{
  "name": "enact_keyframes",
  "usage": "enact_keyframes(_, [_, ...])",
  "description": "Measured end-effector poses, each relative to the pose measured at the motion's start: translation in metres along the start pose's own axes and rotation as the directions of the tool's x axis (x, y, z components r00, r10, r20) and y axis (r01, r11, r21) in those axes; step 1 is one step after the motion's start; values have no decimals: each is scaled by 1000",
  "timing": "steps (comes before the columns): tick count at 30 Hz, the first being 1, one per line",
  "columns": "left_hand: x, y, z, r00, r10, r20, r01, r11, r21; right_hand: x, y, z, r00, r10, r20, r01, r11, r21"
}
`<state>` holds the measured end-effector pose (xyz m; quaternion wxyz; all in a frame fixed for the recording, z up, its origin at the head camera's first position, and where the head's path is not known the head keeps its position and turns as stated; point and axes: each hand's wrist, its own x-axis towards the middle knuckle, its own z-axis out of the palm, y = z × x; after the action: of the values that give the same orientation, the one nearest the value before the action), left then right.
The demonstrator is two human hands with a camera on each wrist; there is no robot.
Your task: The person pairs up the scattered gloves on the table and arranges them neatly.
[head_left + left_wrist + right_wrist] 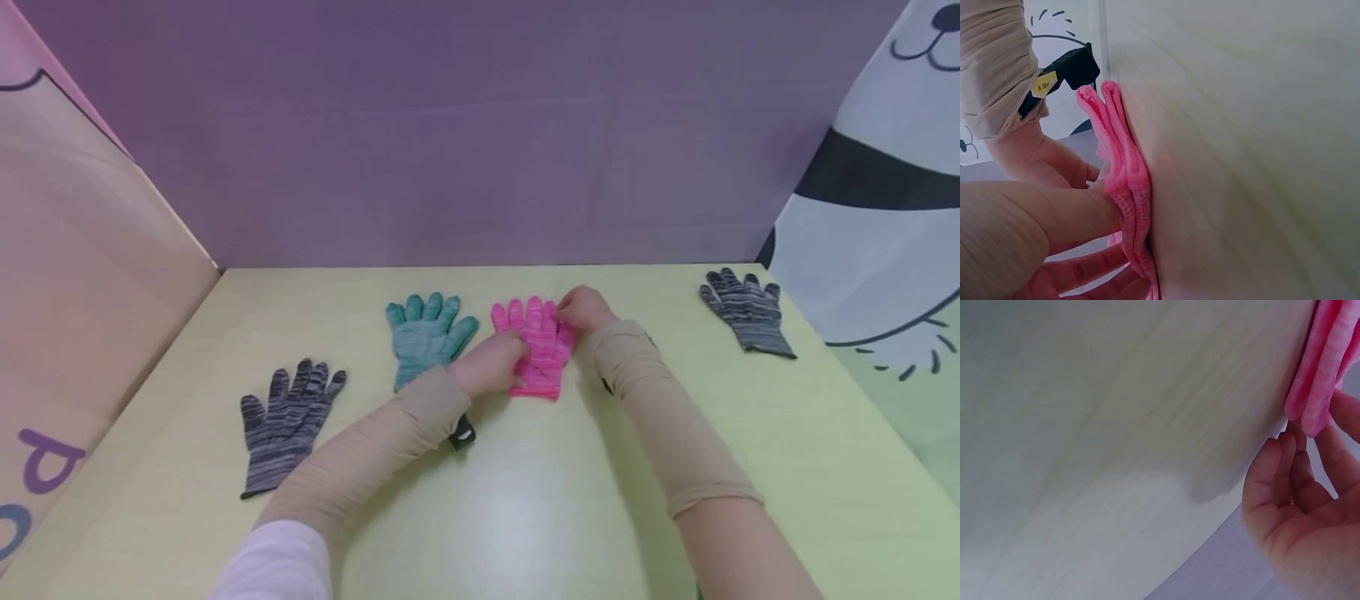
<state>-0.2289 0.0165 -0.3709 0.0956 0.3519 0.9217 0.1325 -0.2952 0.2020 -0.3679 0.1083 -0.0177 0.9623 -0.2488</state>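
Note:
A pink knitted glove (pixel 538 354) lies on the table, fingers toward the back edge; in the left wrist view its edge shows two pink layers (pixel 1125 181), one on the other. My left hand (pixel 491 364) rests over the left side of its palm, thumb and fingertips touching the upper layer. At the glove's upper right, my right hand (pixel 587 308) pinches near the fingertips. The right wrist view shows that hand's fingers (pixel 1304 487) curled around the ends of two stacked pink glove fingers (pixel 1317 406).
A teal glove (pixel 422 342) lies just left of the pink one, partly behind my left forearm. One grey striped glove (pixel 281 437) is at the left, another (pixel 750 312) at the far right. A purple panel (pixel 450 167) stands along the table's back edge.

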Motion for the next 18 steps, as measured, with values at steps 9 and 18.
enact_keyframes(9, [-1,0,3,1000,16,-9,-16,1000,5,-2,-4,1,992,120,-32,-118,992,42])
enact_keyframes(18, [-1,0,2,1000,23,-15,-23,1000,16,-2,-6,0,990,136,-28,-137,990,-17])
